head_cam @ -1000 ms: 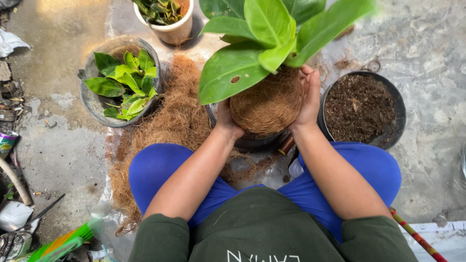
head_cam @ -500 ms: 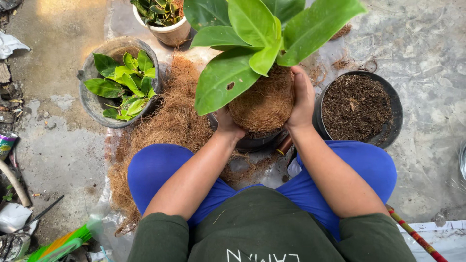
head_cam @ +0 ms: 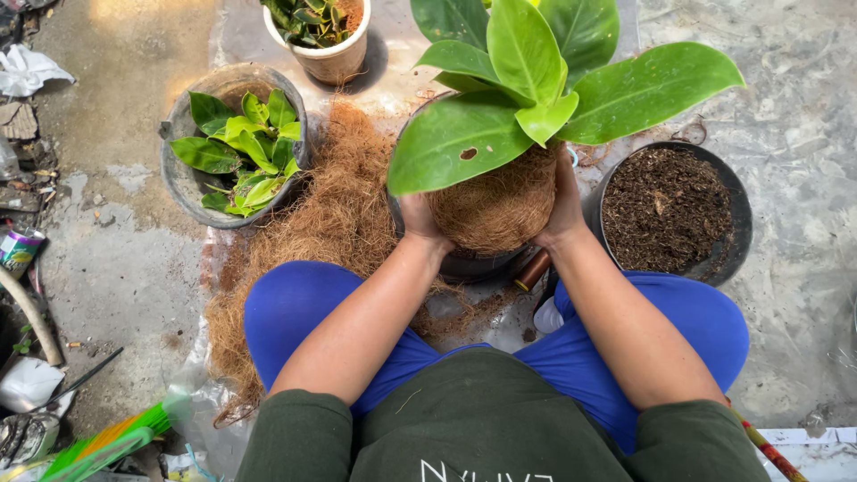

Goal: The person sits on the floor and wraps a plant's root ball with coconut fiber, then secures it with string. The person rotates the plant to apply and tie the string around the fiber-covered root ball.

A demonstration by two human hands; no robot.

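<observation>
The person sits on a grey concrete floor (head_cam: pixel 803 232), knees in blue trousers spread, with both hands cupped around a round ball of brown coconut fibre wrapped about the roots of a broad-leaved green plant (head_cam: pixel 500 201). The left hand (head_cam: pixel 418 217) presses the ball's left flank and the right hand (head_cam: pixel 564 214) its right flank; the fingers of both curl round the far side and grasp the fibre, though big leaves hide most fingertips. The ball is raised just above, or resting on the rim of, a dark round plastic pot (head_cam: pixel 473 263) directly in front of the person; which of the 2 cannot be told.

The step in hand looks like shaping and firming the fibre wrap around the root mass. Judged from this, the next move calls for even pressure from both palms so the ball stays round and the stems upright, and care not to bruise the leaves overhead.

Just right of the ball stands a black round tub of dark potting soil (head_cam: pixel 674 210). To the left a loose heap of brown coconut fibre (head_cam: pixel 312 214) spreads over the floor, touching a grey pot of small green-leaved plants (head_cam: pixel 234 147). Toward the far edge stands a cream pot with dark foliage (head_cam: pixel 321 36).
</observation>
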